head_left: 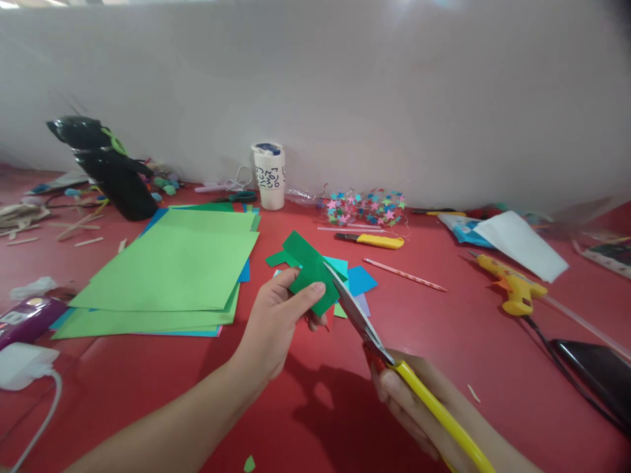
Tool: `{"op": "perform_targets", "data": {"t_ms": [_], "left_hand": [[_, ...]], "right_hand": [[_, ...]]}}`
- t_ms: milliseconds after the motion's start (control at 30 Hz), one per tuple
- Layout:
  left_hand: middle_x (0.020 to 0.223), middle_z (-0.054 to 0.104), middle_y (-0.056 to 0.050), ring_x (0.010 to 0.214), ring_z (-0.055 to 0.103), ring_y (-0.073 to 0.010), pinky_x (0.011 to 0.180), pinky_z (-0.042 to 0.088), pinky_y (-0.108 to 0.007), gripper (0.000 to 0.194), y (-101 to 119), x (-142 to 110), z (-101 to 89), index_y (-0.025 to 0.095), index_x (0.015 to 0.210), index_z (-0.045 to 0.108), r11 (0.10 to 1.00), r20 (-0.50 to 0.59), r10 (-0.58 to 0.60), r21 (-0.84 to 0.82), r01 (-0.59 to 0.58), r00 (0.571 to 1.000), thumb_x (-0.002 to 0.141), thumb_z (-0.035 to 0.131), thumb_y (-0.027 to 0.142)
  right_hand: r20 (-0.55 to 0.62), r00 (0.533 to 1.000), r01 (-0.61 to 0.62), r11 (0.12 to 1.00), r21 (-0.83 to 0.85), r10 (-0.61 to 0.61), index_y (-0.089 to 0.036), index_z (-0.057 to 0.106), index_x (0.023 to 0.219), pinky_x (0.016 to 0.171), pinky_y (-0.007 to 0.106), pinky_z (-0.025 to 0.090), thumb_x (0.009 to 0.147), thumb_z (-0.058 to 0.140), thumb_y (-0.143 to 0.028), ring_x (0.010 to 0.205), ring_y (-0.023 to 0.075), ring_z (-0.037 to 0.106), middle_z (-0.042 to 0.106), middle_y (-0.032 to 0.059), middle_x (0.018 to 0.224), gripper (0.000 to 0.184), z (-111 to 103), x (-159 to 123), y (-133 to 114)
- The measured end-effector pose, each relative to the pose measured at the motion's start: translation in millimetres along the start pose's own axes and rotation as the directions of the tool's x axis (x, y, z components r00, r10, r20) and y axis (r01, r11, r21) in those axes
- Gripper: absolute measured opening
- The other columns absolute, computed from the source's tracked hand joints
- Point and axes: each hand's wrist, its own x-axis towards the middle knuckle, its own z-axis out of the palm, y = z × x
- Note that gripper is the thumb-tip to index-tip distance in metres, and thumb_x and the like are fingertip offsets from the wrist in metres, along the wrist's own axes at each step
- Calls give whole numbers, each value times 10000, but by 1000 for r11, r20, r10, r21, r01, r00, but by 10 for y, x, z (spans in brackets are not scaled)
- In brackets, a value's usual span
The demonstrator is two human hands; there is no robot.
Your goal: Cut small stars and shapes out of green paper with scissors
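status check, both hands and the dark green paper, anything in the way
Left hand pinching dark green paper. Right hand gripping scissors, blades across the paper. Left thumb close to blades; blue scrap on table beyond.

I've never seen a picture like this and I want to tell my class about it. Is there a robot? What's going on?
There's no robot here! A person is wearing a camera on their head, looking forward and down, so you see about what they see. Those are their own two bare hands. The left hand holds a piece of dark green paper. The right hand holds scissors, with the blades at the paper's edge. On the red table lie light green sheets, a yellow cutter and a yellow glue gun. A white cup and a black bottle stand farther back.
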Motion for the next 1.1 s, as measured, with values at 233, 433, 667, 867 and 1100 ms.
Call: {"op": "perform_targets", "data": {"t_ms": [233,433,667,867,1100], "left_hand": [[537,561,65,434,524,-41,436,406,-148,127,5,5,6,168,685,577,1000,-6,6,-13,-6,1000,757,665,224],[509,557,66,422,519,-44,435,404,-151,140,17,-7,14,169,674,563,1000,-12,-5,-24,4,1000,751,667,223],[521,562,62,429,527,-48,427,390,-152,126,46,-10,0,167,696,569,1000,-4,-14,-5,14,1000,751,667,225],[549,574,70,437,504,-48,446,400,-158,175,78,27,-36,182,727,544,984,10,-105,-146,106,994,702,716,195],[561,536,62,480,493,-30,480,409,-136,186,82,63,-67,151,629,536,944,31,-197,-263,198,980,695,710,148]], "right_hand": [[-35,999,11,1000,6,-11,-238,407,660,321,225,201,771,382,-764,350,85,271,332,-84,460,538,1,7,17],[-6,1000,5,999,49,-5,-237,385,642,322,221,165,763,444,-745,335,68,240,309,-101,428,525,-13,36,49],[22,999,23,999,42,-24,-238,347,652,316,211,154,768,456,-736,330,56,246,308,-106,432,523,-50,69,72],[14,999,36,999,-39,-35,-240,318,652,311,206,205,764,405,-765,351,60,259,276,-100,492,544,-99,98,58],[11,999,47,987,-155,-46,-243,303,650,307,211,204,756,332,-801,317,54,265,268,-108,470,569,-132,157,128]]}}
